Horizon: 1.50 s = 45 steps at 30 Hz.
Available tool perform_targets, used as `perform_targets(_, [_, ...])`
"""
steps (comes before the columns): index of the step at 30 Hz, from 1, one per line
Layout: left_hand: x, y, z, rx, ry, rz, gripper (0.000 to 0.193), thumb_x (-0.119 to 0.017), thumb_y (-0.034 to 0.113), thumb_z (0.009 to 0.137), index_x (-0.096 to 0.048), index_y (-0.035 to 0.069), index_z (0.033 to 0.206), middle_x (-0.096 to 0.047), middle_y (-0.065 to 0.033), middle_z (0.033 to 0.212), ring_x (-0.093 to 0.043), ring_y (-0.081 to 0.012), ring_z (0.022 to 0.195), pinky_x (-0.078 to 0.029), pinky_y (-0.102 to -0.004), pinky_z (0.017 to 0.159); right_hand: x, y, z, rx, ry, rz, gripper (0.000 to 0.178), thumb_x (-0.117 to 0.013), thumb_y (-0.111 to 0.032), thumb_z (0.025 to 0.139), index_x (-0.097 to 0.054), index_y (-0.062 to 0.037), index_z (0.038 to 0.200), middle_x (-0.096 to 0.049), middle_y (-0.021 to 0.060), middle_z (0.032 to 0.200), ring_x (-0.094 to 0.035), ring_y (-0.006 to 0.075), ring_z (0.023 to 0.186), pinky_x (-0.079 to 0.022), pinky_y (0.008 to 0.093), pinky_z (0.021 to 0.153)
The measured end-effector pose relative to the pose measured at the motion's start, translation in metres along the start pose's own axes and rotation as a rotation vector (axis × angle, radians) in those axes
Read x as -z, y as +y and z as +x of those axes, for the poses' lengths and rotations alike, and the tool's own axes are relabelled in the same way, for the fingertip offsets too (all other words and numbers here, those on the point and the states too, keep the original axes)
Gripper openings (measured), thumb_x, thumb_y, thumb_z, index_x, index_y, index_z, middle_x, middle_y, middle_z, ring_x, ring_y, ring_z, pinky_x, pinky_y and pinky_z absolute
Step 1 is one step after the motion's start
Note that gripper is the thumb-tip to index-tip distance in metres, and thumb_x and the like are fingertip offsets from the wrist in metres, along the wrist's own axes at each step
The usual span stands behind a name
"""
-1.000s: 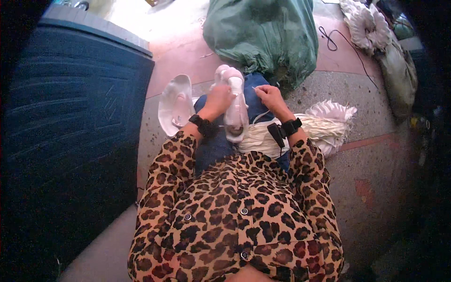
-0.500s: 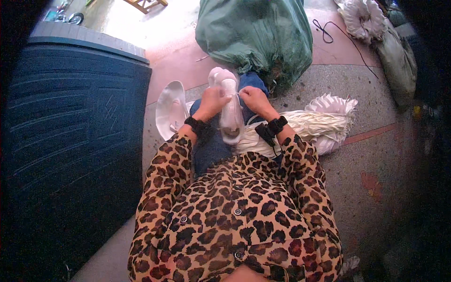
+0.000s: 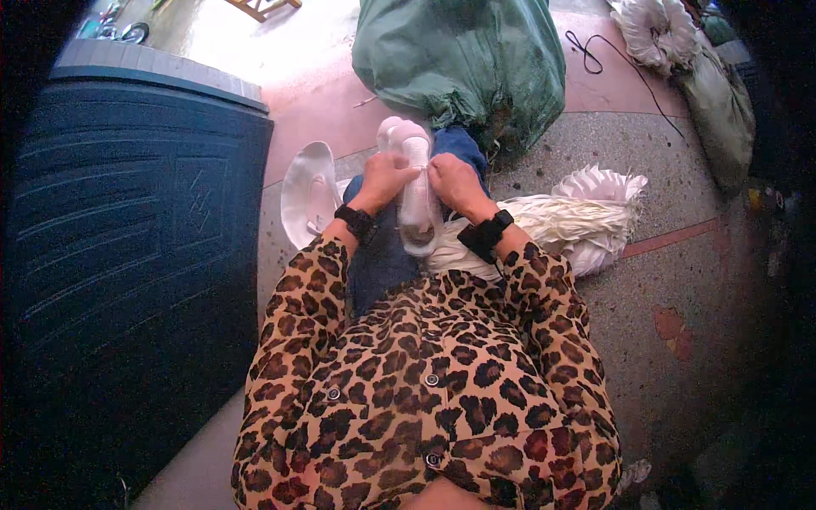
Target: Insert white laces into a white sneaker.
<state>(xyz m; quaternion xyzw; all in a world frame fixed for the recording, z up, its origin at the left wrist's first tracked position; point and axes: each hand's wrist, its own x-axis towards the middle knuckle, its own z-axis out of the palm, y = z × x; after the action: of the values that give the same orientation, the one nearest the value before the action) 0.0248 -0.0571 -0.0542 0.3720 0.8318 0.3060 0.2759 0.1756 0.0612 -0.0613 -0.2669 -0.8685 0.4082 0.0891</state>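
Observation:
A white shoe (image 3: 416,200) rests on my jeans-covered lap, its toe pointing away and its opening towards me. My left hand (image 3: 389,180) is closed around its left side, with the thumb over the top. At the right edge of the lacing, the fingers of my right hand (image 3: 453,180) pinch what looks like the thin end of a white lace, mostly hidden by the fingertips. Left of my knee lies another white shoe piece (image 3: 308,194), open side up. A thick bundle of white laces (image 3: 552,221) spreads out by my right thigh.
A big green sack (image 3: 459,59) stands ahead, just beyond my knees. A dark blue panelled door (image 3: 136,221) fills the left side. A black cord (image 3: 633,72) and a bundle of white pieces (image 3: 654,34) lie at the far right on the floor.
My right hand has moved left and in against the shoe from slightly away, where it had a thin white strand stretched out. My left hand has stayed on the shoe.

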Motion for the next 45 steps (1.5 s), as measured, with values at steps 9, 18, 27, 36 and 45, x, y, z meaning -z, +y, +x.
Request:
perform_targets(9, [0.002, 0.004, 0.0, 0.005, -0.014, -0.007, 0.032, -0.076, 0.033, 0.072, -0.075, 0.004, 0.084, -0.07, -0.0173, 0.078, -0.07, -0.0272, 0.071, -0.053, -0.0381, 0.069, -0.004, 0.0, -0.004, 0.035, 0.052, 0.026, 0.018, -0.055, -0.017, 0.09, -0.061, -0.0008, 0.092, -0.062, 0.0225, 0.093, -0.06, 0.0419, 0.089, -0.049, 0.0483, 0.078])
perform_targets(18, [0.004, 0.003, 0.0, 0.052, -0.028, -0.027, 0.028, -0.08, 0.022, 0.075, -0.073, -0.001, 0.09, -0.072, -0.0062, 0.08, -0.064, -0.0098, 0.071, -0.052, -0.0277, 0.067, -0.008, -0.001, -0.002, 0.071, 0.08, -0.049, 0.016, -0.057, -0.016, 0.089, -0.062, -0.0014, 0.088, -0.059, 0.02, 0.087, -0.059, 0.0408, 0.084, -0.049, 0.0486, 0.075])
perform_targets(27, [0.005, 0.006, 0.001, 0.045, 0.003, -0.002, 0.037, -0.079, 0.035, 0.068, -0.075, 0.003, 0.085, -0.072, -0.0151, 0.082, -0.071, -0.0249, 0.076, -0.054, -0.0362, 0.072, -0.014, 0.006, 0.005, 0.152, 0.183, -0.078, 0.01, -0.06, -0.011, 0.084, -0.063, -0.0027, 0.079, -0.056, 0.0183, 0.082, -0.057, 0.0381, 0.082, -0.047, 0.0479, 0.072])
perform_targets(36, [0.008, 0.015, -0.002, 0.029, -0.073, 0.002, 0.034, -0.075, 0.033, 0.073, -0.07, 0.0, 0.073, -0.066, -0.0169, 0.069, -0.067, -0.0242, 0.064, -0.051, -0.0389, 0.062, -0.005, 0.002, 0.0, 0.317, 0.161, -0.056, 0.006, -0.061, -0.006, 0.074, -0.064, -0.0045, 0.08, -0.058, 0.0191, 0.085, -0.057, 0.0396, 0.084, -0.048, 0.0463, 0.074])
perform_targets(45, [-0.005, -0.005, -0.013, -0.266, 0.135, 0.048, 0.036, -0.072, 0.02, 0.08, -0.059, 0.004, 0.11, -0.064, -0.0162, 0.084, -0.064, -0.0315, 0.077, -0.051, -0.0413, 0.069, -0.003, -0.013, 0.002, 0.277, 0.011, 0.048, 0.021, -0.058, -0.007, 0.082, -0.056, -0.0084, 0.103, -0.064, 0.0203, 0.093, -0.061, 0.043, 0.091, -0.049, 0.05, 0.074])
